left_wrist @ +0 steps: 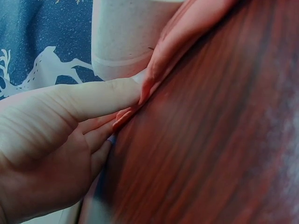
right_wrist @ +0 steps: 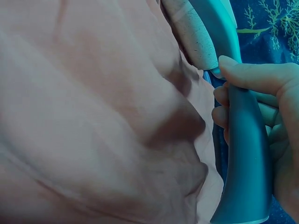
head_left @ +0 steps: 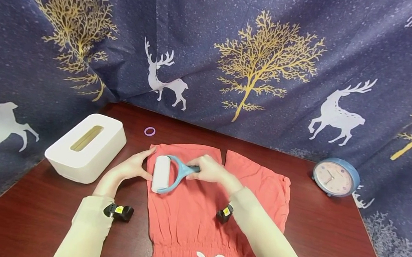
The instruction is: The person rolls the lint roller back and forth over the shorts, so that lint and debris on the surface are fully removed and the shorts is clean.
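A pair of coral-red shorts [head_left: 183,224] lies spread on the table, its elastic waistband and white drawstring toward me. My right hand [head_left: 207,169] grips the dark handle of a lint roller [head_left: 161,174]. The roller's white cylinder lies on one leg of the shorts, close to its left edge. In the right wrist view, fingers and thumb wrap the teal handle [right_wrist: 247,158]. My left hand [head_left: 133,166] rests at that left edge, thumb and forefinger spread apart. The left wrist view has its thumb [left_wrist: 107,98] touching the fabric edge beside the white roller.
A white tissue box [head_left: 86,146] stands at the left. Behind the shorts lies a small purple ring [head_left: 149,131]. A blue round clock [head_left: 335,177] stands at the right. A dark blue cloth with deer and trees hangs along the table's back.
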Tool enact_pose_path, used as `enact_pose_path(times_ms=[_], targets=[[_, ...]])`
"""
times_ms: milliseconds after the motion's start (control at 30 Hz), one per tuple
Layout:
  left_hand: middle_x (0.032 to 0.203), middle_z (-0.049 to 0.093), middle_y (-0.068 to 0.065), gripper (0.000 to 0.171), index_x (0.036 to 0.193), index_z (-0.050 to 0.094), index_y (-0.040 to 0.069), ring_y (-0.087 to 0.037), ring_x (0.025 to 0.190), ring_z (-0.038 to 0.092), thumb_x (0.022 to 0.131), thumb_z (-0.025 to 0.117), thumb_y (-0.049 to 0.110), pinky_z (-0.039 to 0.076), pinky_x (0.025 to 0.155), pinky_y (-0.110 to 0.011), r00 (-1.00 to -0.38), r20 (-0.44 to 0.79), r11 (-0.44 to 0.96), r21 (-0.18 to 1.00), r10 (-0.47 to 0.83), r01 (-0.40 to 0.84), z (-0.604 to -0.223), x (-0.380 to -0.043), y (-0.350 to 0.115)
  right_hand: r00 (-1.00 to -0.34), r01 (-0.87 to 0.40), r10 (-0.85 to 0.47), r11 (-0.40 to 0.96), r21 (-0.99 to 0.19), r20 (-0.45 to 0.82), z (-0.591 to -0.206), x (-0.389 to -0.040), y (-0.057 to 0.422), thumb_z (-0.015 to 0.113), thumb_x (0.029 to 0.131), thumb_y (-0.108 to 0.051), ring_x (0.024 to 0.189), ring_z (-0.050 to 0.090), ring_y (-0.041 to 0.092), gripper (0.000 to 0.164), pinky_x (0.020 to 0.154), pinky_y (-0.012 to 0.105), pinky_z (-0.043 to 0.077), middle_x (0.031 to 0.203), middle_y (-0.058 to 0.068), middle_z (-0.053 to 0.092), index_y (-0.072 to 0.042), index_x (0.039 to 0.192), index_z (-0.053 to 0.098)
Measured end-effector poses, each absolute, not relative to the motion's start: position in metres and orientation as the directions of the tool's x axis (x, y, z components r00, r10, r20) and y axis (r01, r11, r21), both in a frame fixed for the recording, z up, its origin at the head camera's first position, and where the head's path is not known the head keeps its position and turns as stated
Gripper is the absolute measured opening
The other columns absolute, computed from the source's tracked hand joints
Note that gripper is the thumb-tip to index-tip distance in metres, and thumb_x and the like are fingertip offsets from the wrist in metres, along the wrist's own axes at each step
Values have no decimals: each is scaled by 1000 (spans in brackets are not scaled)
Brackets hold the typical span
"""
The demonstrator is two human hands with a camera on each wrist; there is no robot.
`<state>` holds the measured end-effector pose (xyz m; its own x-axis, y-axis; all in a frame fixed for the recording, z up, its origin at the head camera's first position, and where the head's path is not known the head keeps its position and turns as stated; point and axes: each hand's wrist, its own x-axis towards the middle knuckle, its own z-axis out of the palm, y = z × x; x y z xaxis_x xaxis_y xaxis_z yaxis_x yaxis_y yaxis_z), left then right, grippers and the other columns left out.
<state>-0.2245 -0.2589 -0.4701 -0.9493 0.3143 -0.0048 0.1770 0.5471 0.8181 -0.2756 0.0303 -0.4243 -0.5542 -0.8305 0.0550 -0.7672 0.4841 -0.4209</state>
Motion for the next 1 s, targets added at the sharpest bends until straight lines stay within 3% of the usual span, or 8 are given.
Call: enact_pose_path(times_ms=[733, 1000], targets=[[156, 23, -30, 110, 150, 24, -11, -47, 145, 18, 65, 90, 11, 17, 117, -61, -947, -10, 542, 822, 320, 174, -469, -225, -260, -546, -769, -836, 475, -427, 52, -428, -262, 37, 78, 83, -25, 77, 58, 4, 36, 73, 17, 48, 101, 1, 75, -6, 114, 73], [157, 23, -30, 110, 150, 24, -11, -47, 145, 18, 65, 90, 11, 17, 117, -61, -947, -12, 535, 827, 322, 171, -470, -225, -259, -520, -784, -854, 468, -409, 21, -425, -260, 38, 79, 82, -24, 67, 48, 2, 33, 66, 15, 42, 80, -4, 71, -9, 110, 75]])
